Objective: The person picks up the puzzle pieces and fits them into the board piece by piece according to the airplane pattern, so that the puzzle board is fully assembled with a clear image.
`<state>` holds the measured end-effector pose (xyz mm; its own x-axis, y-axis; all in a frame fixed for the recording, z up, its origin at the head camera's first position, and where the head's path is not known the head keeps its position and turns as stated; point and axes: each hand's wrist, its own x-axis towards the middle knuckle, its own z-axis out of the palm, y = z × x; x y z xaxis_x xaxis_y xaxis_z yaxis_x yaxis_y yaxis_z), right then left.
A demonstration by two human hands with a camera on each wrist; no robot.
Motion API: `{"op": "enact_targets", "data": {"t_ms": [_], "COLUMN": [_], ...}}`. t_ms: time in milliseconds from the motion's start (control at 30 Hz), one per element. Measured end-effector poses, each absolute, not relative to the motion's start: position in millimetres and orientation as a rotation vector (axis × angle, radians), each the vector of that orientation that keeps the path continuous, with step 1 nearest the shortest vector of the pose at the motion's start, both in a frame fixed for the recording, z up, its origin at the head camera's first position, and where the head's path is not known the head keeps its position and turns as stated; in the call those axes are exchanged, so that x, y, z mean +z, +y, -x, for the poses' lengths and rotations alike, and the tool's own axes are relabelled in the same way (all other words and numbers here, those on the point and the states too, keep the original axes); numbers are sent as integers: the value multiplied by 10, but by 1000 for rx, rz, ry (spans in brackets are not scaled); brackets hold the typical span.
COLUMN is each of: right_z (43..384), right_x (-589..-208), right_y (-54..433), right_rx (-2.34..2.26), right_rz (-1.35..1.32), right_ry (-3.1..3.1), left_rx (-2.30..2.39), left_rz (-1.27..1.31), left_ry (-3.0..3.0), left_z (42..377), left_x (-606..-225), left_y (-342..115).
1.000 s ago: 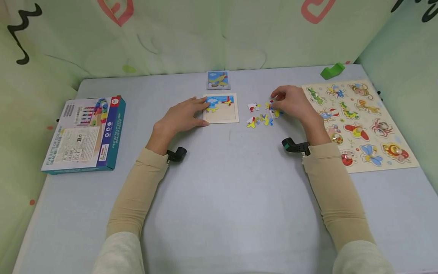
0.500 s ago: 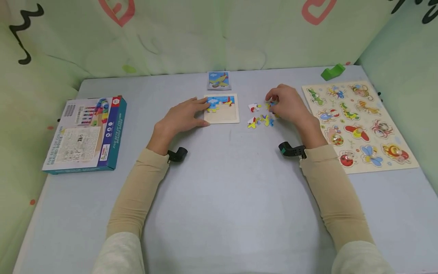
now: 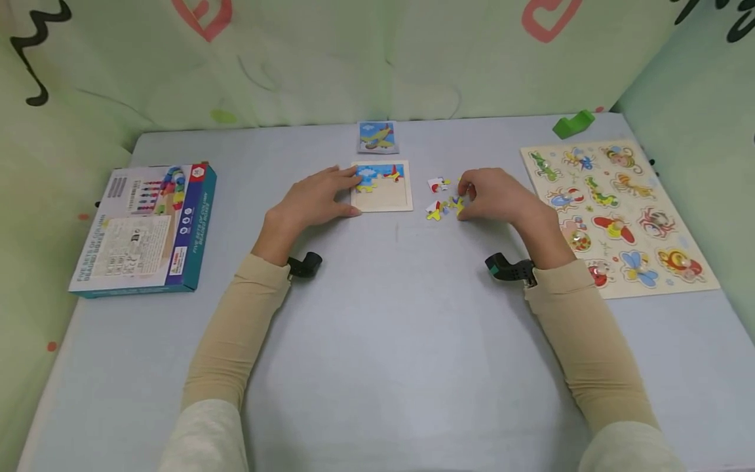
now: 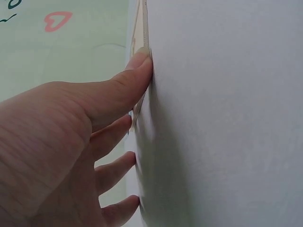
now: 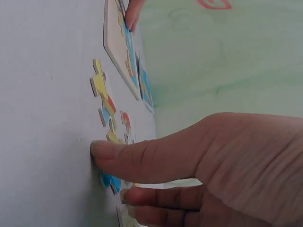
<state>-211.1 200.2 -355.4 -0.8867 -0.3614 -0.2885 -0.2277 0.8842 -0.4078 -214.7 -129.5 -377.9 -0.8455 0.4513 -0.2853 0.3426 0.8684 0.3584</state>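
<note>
My left hand (image 3: 315,198) rests at the left side of a small wooden puzzle tray (image 3: 393,198). Its thumb (image 4: 140,66) presses the near edge, fingers spread. Blue sky, white cloud and a red-and-yellow plane tail fill the tray's upper part; its lower part shows bare wood. To the right, several loose jigsaw puzzle pieces (image 3: 438,185) lie close together. Over their right end my right hand (image 3: 498,196) bends its thumb and fingers around a blue-and-yellow puzzle piece (image 5: 110,182). The hand hides some of the pieces.
A picture card of a yellow plane (image 3: 377,137) lies behind the tray. At the right is a wooden insect puzzle board (image 3: 619,216), with a green curved block (image 3: 574,124) behind it. A flat blue-and-white box (image 3: 144,229) lies at the left.
My right hand has moved slightly toward me, from the far pieces to the nearer ones, with thumb and finger further apart. My left hand stays at the tray.
</note>
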Motion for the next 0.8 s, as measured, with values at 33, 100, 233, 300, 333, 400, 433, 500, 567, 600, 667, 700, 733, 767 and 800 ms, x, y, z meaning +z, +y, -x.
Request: {"op": "enact_targets", "data": {"t_ms": [33, 100, 233, 300, 333, 400, 433, 500, 567, 600, 667, 700, 733, 767, 800], "right_z": [2096, 2078, 2056, 2057, 2061, 2077, 2087, 2106, 2119, 2125, 2131, 2135, 2138, 2142, 2146], "right_x": [-3537, -3514, -3484, -3492, -3499, -3522, -3533, -3550, -3551, -3547, -3530, -3520, -3509, -3498, -3490], "right_y": [1974, 1925, 1864, 1853, 1846, 1841, 1840, 1842, 1852, 1859, 1872, 1879, 1883, 1884, 1882], "right_rx": [-505, -491, -508, -516, -527, -553, -575, -625, -679, -709, -766, -793, -824, -853, -881], "right_rz": [420, 391, 338, 309, 294, 271, 262, 250, 262, 273, 299, 317, 334, 349, 363], "right_ry": [2694, 2689, 2678, 2674, 2668, 2653, 2643, 2627, 2621, 2619, 2625, 2630, 2631, 2630, 2625], "left_rx": [421, 423, 425, 427, 429, 432, 432, 430, 429, 428, 426, 429, 430, 429, 428], "left_rz": [-587, -583, -583, -588, -589, -591, -590, -590, -589, -589, -588, -586, -584, -584, -582], "left_ry": [2676, 2676, 2678, 2679, 2680, 2679, 2680, 2682, 2683, 2684, 2684, 2682, 2682, 2681, 2681], "left_z": [2149, 2150, 2147, 2143, 2141, 2139, 2138, 2135, 2134, 2133, 2131, 2130, 2130, 2131, 2132], "left_x": [-3780, -3782, -3786, -3784, -3785, -3785, -3786, -3787, -3785, -3784, -3778, -3773, -3768, -3764, -3762], "left_y": [-1301, -1310, -1313, -1310, -1308, -1307, -1306, -1305, -1304, -1303, -1301, -1300, -1298, -1296, -1294]}}
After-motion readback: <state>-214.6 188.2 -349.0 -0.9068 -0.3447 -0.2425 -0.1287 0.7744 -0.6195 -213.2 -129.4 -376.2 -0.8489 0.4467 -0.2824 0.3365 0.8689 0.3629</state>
